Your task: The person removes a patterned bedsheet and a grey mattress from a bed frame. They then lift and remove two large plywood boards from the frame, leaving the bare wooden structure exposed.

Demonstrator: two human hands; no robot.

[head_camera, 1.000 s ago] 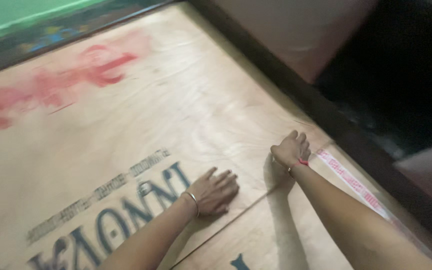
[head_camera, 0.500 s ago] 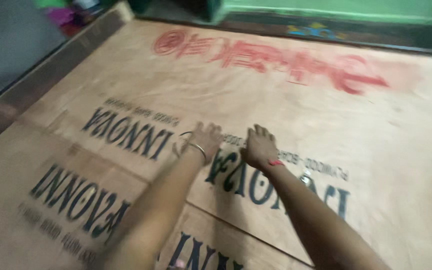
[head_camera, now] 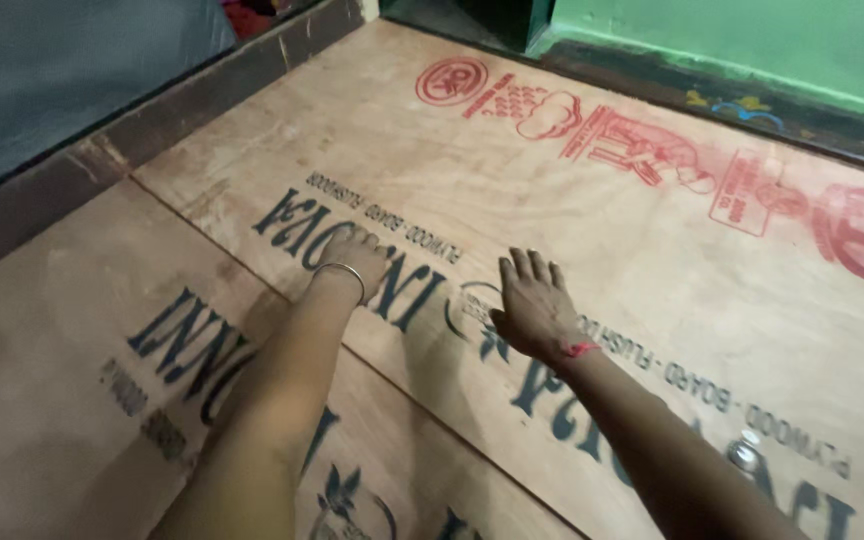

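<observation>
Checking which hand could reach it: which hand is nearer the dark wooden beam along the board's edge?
Left. The left hand lies flat on the plywood sheet, closer to the dark wooden beam; the right hand lies flat farther across the sheet, away from it.

Two bare hands pressed flat on a large plywood sheet

The upper plywood sheet (head_camera: 572,190) lies flat and fills the centre and right of the frame, pale tan, with dark blue lettering across its middle and red stamps near the top right. Its long edge runs diagonally from upper left to lower right, overlapping a lower plywood sheet (head_camera: 42,340) at lower left. The left hand (head_camera: 354,262) and right hand (head_camera: 534,308) rest palm down at mid-frame, fingers spread, near each other.
</observation>
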